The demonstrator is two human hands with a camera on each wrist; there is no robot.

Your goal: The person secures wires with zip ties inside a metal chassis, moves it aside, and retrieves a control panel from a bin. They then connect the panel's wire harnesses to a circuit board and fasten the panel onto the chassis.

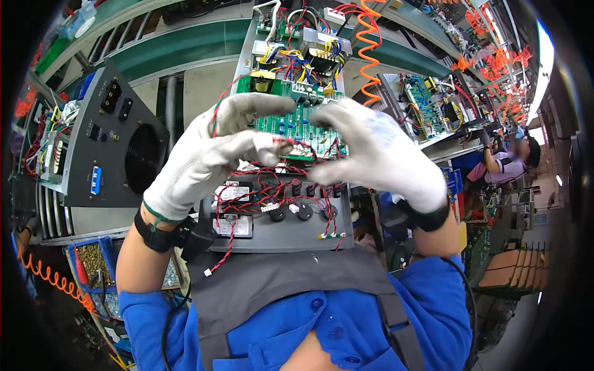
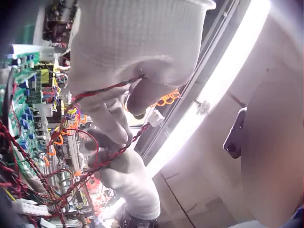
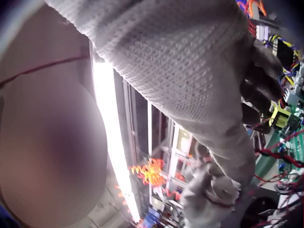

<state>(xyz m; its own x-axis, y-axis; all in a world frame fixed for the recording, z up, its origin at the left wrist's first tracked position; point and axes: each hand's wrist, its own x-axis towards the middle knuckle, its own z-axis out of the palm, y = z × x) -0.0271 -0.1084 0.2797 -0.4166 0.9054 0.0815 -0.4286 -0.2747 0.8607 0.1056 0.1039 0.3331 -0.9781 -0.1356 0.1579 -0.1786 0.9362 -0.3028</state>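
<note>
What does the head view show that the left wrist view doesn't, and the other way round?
Only the head view: the dark cabinet with a round fan opening, the grey apron and the bin of small brass-coloured parts.
Only the left wrist view: a small dark piece overhead; what it is, I can't tell.
Both: left hand pinching twisted wires, right hand, green circuit board, orange coiled hose.

The gloved left hand (image 2: pixel 133 52) holds a twisted red-and-black wire (image 2: pixel 111 159) near its white connector (image 2: pixel 155 118).
</note>
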